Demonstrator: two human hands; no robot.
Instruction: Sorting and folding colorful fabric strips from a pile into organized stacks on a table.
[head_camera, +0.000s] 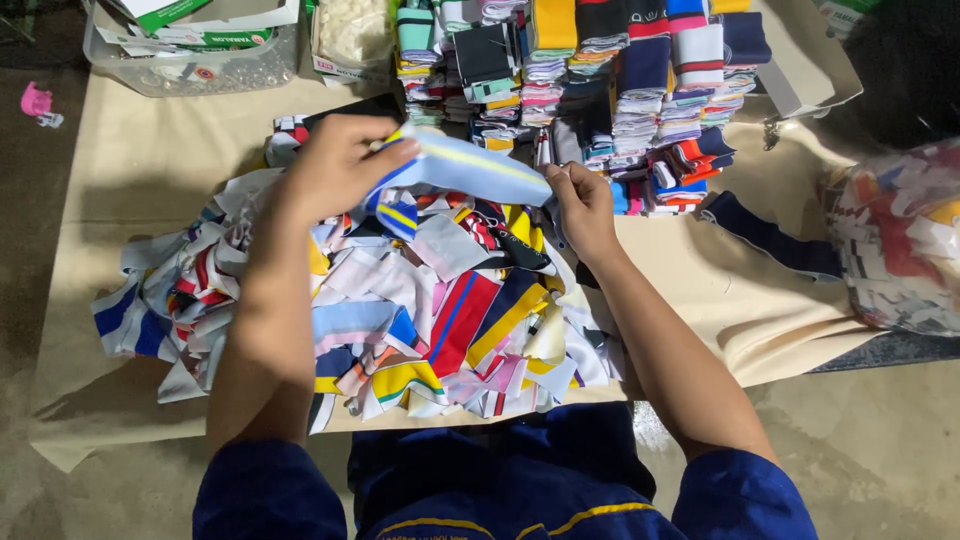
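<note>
Seen from the head camera, looking straight down. A beige cloth-covered surface (150, 170), its near edge just in front of the lap, its left edge dropping to grey floor. Open beige room at far left and at right between the heap and a bag; elsewhere crowded.

In the middle, one loose heap of cloth scraps (400, 310), striped in red, blue, yellow, white and pink, too many to count, spilling to the near edge. Behind it, along the far edge, folded stacks of cloth (600, 80) packed tight in several columns; exact number not clear. At far left, one clear plastic tub (190, 60) with cardboard boxes inside. At right, one clear plastic bag (900, 240) full of more scraps, hanging past the right edge. One dark blue strip (770, 240) lying alone between heap and bag.

Two bare forearms in dark blue short sleeves reaching forward over the heap. Left hand (335, 165) raised, wrist bent, fingers curled and pinched on the left end of a pale blue strip (470, 165) with a yellow stripe. Right hand (585, 205) lower, fingers closed on the right end of the same strip. Strip stretched between both hands, held above the heap's far side, just in front of the stacks.
</note>
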